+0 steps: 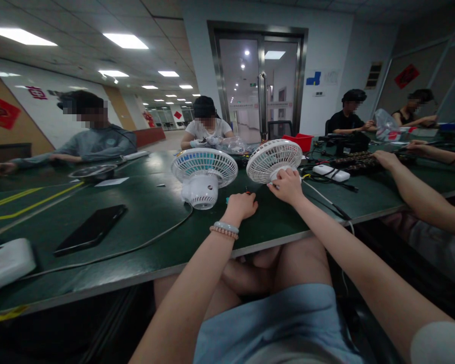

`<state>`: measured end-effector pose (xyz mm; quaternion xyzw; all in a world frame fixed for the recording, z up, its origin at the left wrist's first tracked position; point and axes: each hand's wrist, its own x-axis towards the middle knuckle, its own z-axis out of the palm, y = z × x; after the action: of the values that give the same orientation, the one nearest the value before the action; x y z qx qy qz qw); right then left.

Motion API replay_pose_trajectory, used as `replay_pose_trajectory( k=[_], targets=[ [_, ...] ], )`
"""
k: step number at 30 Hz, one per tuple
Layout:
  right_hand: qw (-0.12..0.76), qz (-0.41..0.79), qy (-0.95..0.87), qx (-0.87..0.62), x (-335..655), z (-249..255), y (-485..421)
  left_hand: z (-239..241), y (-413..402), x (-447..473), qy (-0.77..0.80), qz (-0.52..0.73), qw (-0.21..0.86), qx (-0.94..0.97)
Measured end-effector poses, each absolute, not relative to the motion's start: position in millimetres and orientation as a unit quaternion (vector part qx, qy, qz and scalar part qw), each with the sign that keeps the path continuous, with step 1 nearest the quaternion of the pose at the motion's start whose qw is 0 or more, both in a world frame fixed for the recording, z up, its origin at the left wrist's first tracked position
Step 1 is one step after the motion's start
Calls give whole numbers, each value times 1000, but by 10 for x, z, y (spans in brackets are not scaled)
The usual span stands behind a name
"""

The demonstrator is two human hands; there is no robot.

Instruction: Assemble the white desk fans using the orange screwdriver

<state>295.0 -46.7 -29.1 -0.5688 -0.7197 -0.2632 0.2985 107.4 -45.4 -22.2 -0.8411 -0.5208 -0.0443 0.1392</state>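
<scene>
My right hand (289,186) grips the rear hub of a white fan (274,156), whose round grille leans up from the table. Beside it, my left hand (241,207) is closed near the tabletop. A bit of teal and a small dark and reddish piece show at its fingers, but I cannot make out what they belong to. To the left of that hand stands a second white fan (200,191), its rounded motor housing towards me and blue blades behind the grille. A pale cable runs from this fan along the table to the left.
On the green table (151,222) lie a black phone (91,230) and a white box-like device (8,263) at left. A white power strip (331,173) and dark cables lie at right. A red bin (301,141) stands behind. Several people sit around; a neighbour's arms (405,177) reach in at right.
</scene>
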Motion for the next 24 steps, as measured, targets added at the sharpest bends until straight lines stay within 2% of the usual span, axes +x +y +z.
replay_pose_trajectory(
  k=[5,8,10,13,17,20,24],
  targets=[
    [338,-233,-728,-548,3003,-297,-454,-242,-468,1145,-522,-142,185,-820],
    [402,-215,-703,-546,3158,-318,-445,-203,-497,1224,-493,-208,199,-821],
    [453,-200,-645,-582,3322,-339,-436,-167,-490,1335,-470,-246,167,-831],
    [495,-138,-530,-675,3575,-377,-411,-137,-396,1609,-474,-316,61,-820],
    [477,-9,-448,-756,3726,-440,-355,-187,-177,1962,-558,-404,-173,-704],
    [448,93,-447,-768,3694,-478,-305,-274,-54,2039,-541,-482,-228,-650],
    [454,147,-463,-747,3644,-489,-252,-384,0,1983,-507,-484,-362,-614]
  ],
)
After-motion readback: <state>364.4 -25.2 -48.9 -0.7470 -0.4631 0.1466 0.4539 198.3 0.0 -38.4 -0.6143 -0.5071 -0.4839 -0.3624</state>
